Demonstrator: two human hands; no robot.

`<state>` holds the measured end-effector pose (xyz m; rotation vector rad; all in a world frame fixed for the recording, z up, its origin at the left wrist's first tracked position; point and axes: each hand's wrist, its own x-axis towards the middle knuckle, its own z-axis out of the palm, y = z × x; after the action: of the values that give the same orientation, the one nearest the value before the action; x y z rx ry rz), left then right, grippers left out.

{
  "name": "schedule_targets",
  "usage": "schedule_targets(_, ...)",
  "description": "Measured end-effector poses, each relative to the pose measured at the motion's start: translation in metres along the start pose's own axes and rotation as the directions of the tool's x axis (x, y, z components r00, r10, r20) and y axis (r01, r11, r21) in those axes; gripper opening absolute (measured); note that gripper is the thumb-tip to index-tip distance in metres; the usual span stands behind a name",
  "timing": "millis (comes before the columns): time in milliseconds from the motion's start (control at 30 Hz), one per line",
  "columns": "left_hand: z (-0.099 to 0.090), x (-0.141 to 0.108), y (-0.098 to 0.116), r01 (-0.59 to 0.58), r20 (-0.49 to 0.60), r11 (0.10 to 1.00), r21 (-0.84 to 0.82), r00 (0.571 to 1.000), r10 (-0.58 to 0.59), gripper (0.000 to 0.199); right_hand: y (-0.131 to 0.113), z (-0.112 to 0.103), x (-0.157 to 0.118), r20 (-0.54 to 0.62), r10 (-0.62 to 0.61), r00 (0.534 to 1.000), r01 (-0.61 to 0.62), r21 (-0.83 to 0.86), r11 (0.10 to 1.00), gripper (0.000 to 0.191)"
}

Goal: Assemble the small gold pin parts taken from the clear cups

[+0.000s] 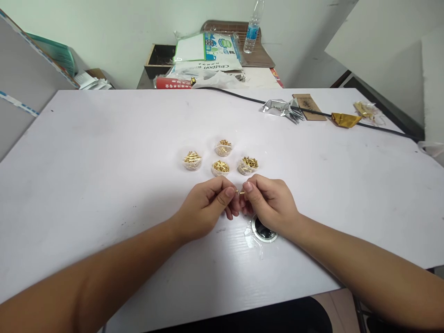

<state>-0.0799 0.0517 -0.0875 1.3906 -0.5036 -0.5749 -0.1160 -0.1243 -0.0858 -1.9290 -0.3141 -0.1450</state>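
Over the white table [104, 152], my left hand [208, 206] pinches a tiny gold metal piece [237, 191] between thumb and index finger. Facing it, my right hand [270, 201] is closed on another small gold pin [242, 193]. The two pieces are close together; whether they touch is too small to tell. Just beyond my hands stand small clear cups of gold parts: a left cup [192, 161] with long pins, a back cup [223, 148], a front cup [221, 168] and a right cup [247, 165].
A round black grommet [264, 230] lies partly under my right hand. A black cable [239, 96] crosses the table's back edge, near silver foil packets [277, 108], a brown cardboard piece [308, 106] and a gold packet [346, 120]. Behind stands a bottle [252, 32].
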Motion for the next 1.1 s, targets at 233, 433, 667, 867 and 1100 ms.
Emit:
schedule_targets(233, 0.001, 0.0, 0.001, 0.058, 0.058, 0.989, -0.133, 0.997, -0.051, 0.036, -0.005, 0.009, 0.002, -0.009, 0.047, 0.999, -0.045, 0.145, 0.988, 0.043)
schedule_targets(433, 0.002, 0.002, 0.0, 0.105, 0.064, 0.969, -0.222, 0.994, -0.093, 0.036, -0.004, 0.011, 0.001, -0.023, 0.042, 0.999, -0.036, 0.23, 0.972, 0.042)
schedule_targets(667, 0.001, 0.002, -0.003, 0.07, 0.092, 0.972, -0.225, 0.994, -0.05, 0.033, -0.004, 0.012, 0.001, -0.011, 0.05, 0.999, -0.046, 0.278, 0.959, 0.04)
schedule_targets(867, 0.001, 0.002, -0.003, 0.052, 0.081, 0.976, -0.213, 0.996, -0.035, 0.032, -0.004, 0.012, 0.001, -0.013, 0.055, 0.998, -0.05, 0.256, 0.965, 0.041)
schedule_targets(1100, 0.001, 0.003, -0.003, 0.046, 0.071, 0.985, -0.166, 0.997, -0.034, 0.033, -0.005, 0.012, 0.0, -0.013, 0.07, 0.997, -0.064, 0.263, 0.963, 0.04)
